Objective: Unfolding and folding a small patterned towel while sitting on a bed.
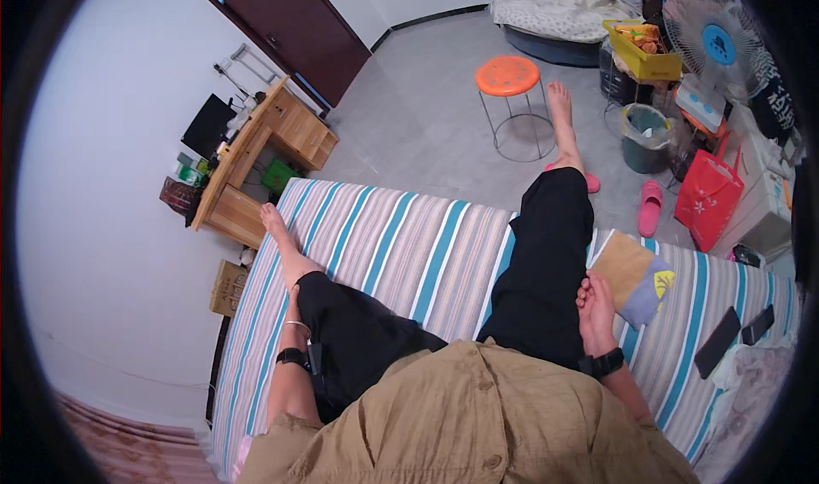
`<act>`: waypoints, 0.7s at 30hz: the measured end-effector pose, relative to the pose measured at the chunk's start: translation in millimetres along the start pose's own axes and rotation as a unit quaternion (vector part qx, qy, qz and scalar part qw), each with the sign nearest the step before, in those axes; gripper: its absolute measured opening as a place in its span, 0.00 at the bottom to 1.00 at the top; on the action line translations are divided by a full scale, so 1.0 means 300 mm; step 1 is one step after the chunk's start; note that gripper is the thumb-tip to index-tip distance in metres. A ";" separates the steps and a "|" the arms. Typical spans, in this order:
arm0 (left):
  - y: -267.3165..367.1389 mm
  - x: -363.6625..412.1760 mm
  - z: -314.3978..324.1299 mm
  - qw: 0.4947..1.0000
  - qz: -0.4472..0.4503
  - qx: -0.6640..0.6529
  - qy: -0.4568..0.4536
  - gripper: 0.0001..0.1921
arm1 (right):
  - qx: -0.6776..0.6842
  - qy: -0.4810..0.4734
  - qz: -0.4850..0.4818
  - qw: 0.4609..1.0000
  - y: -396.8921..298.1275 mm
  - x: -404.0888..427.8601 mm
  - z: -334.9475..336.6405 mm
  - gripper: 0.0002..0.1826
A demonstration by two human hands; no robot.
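Note:
I sit on a bed with a striped sheet (pixel 390 234), both legs in black trousers (pixel 547 260). My left hand (pixel 294 301) rests against the outer side of my left leg near the knee; its fingers are mostly hidden. My right hand (pixel 597 308) lies beside my right thigh, palm turned up, fingers loosely curled and apart, holding nothing. Just right of it is a tan and grey-blue cloth (pixel 630 269) with a yellow leaf pattern. Farther right lie a dark flat device (pixel 718 343) and a smaller phone-like device (pixel 758 325).
An orange-topped stool (pixel 507 76) stands beyond my right foot. Pink slippers (pixel 650 209), a red bag (pixel 709 193), a bin (pixel 645 141) and a fan (pixel 718 43) are at the right. A wooden desk (pixel 246 164) with a monitor (pixel 210 125) stands along the left wall.

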State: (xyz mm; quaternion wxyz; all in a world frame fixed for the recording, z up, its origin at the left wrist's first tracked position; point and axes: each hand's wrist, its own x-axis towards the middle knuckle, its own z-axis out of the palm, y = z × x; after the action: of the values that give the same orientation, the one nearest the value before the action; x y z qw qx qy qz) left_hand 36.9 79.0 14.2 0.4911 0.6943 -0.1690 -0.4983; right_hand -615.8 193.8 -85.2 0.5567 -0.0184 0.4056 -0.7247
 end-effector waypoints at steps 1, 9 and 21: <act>0.008 -0.032 0.023 1.000 0.002 0.003 -0.001 0.47 | -0.007 -0.003 -0.006 1.000 -0.001 -0.001 0.003 0.06; 0.059 -0.163 0.304 0.984 0.074 0.001 -0.164 0.43 | -0.024 -0.049 -0.010 0.998 -0.002 -0.034 0.026 0.07; 0.098 -0.547 1.242 0.871 -0.028 0.190 -0.452 0.41 | -0.035 0.017 -0.049 0.998 -0.023 -0.127 0.000 0.06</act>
State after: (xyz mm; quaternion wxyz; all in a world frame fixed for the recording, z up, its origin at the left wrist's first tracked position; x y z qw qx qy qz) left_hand -348.4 -6.9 117.7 0.2052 0.4773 -0.4446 -0.7297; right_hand -606.9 225.5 -64.8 0.5124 -0.0453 0.4390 -0.7366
